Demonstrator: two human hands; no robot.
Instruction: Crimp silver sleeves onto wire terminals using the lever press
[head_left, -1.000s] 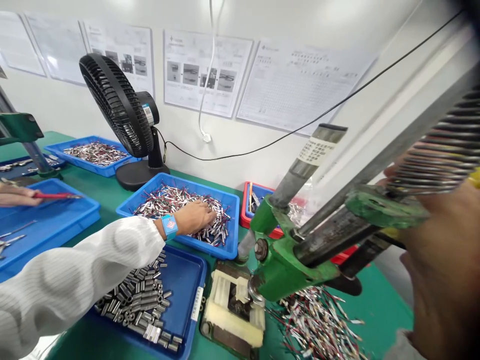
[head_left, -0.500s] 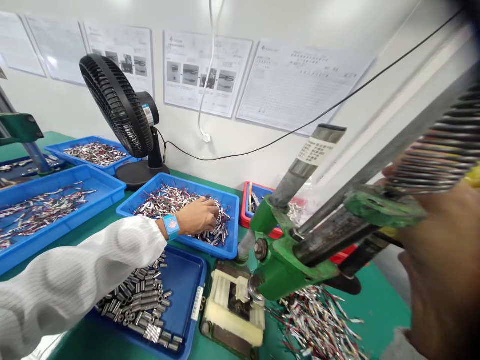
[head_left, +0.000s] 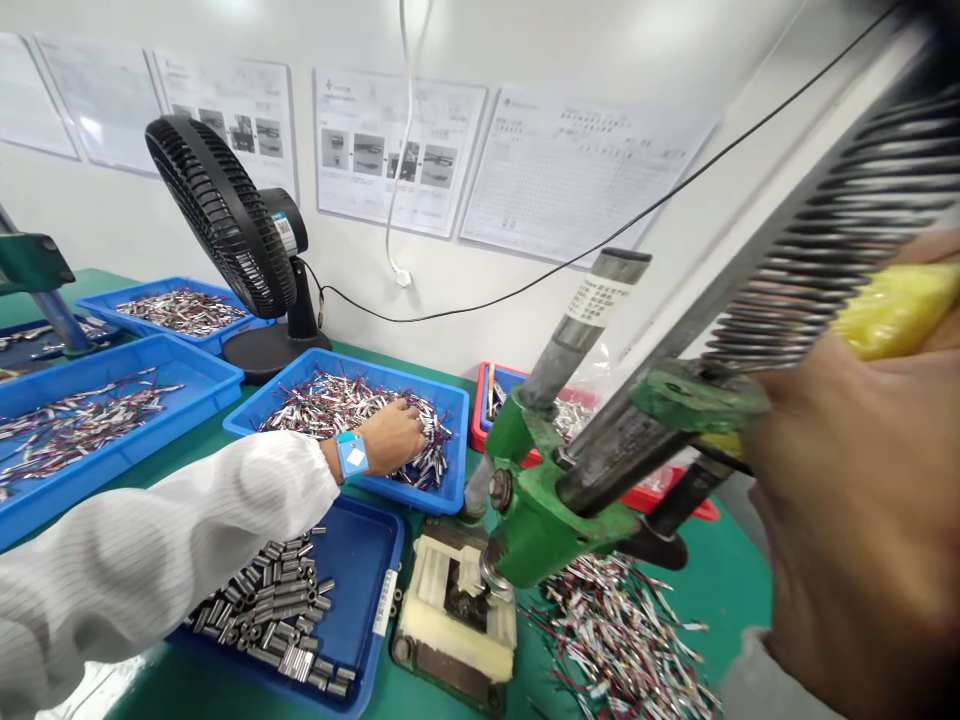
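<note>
Right now we have the green table [head_left: 720, 590] under us, and at two o'clock our right hand [head_left: 862, 470] looms large, clenched around the yellow grip of the green press lever [head_left: 592, 480]. Below its head, at six o'clock, sits the cream die block [head_left: 457, 610], with a loose heap of wired pieces [head_left: 630, 640] at five o'clock. At ten o'clock our left hand [head_left: 390, 440] lies in the blue tray [head_left: 450, 480], fingers curled onto the silver wired terminals [head_left: 330, 400]; whether one is pinched yet, we cannot tell. Best to lift a single piece cleanly, we reckon, keeping the lever raised until it is seated in the die.
</note>
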